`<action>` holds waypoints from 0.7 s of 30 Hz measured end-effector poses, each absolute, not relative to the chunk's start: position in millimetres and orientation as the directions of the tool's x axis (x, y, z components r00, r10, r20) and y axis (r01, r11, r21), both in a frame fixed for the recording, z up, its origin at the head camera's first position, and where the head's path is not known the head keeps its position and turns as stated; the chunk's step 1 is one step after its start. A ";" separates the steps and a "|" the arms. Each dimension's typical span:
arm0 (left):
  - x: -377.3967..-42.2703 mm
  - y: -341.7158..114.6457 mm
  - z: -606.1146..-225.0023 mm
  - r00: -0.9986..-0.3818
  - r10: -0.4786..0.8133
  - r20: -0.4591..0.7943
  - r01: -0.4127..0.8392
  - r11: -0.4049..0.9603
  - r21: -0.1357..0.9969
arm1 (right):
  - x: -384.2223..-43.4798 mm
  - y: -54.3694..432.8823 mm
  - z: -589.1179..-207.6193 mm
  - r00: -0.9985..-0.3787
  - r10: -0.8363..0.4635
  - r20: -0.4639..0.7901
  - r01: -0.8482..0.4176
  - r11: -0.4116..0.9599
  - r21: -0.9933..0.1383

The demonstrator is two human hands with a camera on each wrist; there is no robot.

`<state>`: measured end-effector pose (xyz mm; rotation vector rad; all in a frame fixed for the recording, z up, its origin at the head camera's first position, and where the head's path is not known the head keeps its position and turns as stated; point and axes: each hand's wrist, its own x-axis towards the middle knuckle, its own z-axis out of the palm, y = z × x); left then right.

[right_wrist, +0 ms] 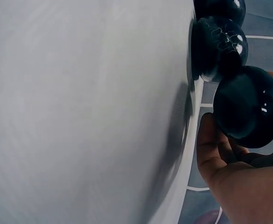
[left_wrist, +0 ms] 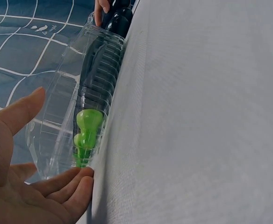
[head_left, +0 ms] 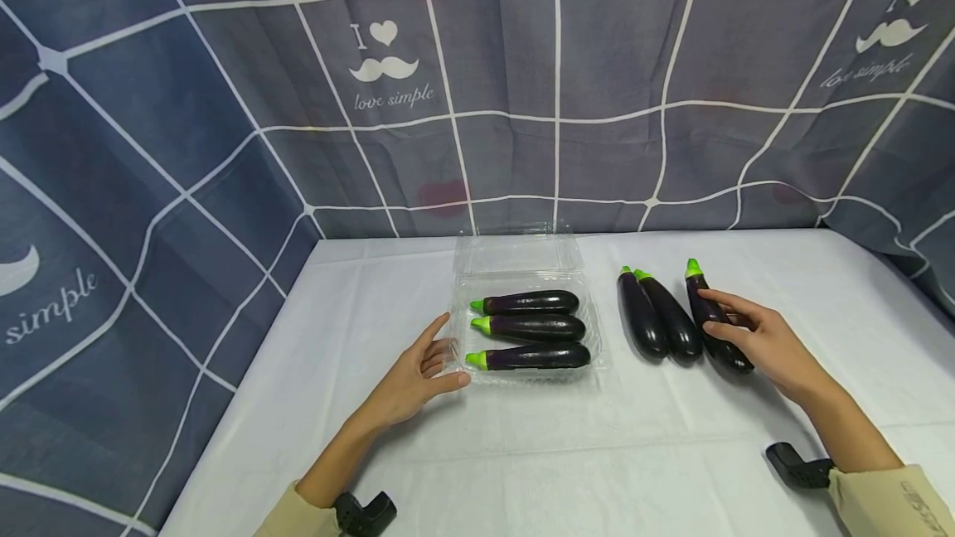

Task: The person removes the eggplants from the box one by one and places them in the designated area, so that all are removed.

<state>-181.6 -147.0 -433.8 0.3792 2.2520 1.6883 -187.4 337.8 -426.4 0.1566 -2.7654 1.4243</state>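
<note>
A clear plastic clamshell box [head_left: 525,376] lies with its lid [head_left: 516,255] folded back, holding three dark purple eggplants, the front one [head_left: 537,356] nearest me. At the box's left side is my left hand [head_left: 410,379], fingers extended; in the left wrist view its fingertips touch or nearly touch the wall by the green stems [left_wrist: 88,123]. My right hand [head_left: 768,346] grips another eggplant [head_left: 718,338] between thumb and fingers. Its round end [right_wrist: 248,107] appears raised off the cloth in the right wrist view. Two more eggplants, one [head_left: 642,317] and its neighbour [head_left: 669,317], lie side by side just left of it.
A white cloth [head_left: 582,454] covers the table. Behind and along the sides hangs a grey-blue checked curtain [head_left: 500,48] with white lines. Each wrist carries a black device, the left one [head_left: 366,512] and the right one [head_left: 798,466].
</note>
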 end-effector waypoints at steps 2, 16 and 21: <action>-181.6 -147.2 -433.4 -0.920 0.383 -0.082 0.028 0.274 0.961 | -188.4 337.3 -426.5 -0.995 -0.084 0.053 -0.092 0.581 -0.809; -182.1 -147.5 -434.5 -0.921 0.380 -0.083 0.029 0.280 0.959 | -195.8 333.7 -423.7 -0.992 -0.118 -0.034 -0.048 0.628 -0.777; -182.7 -147.7 -434.7 -0.920 0.384 -0.080 0.032 0.277 0.960 | -195.2 334.4 -423.7 -0.992 -0.126 -0.030 -0.055 0.617 -0.785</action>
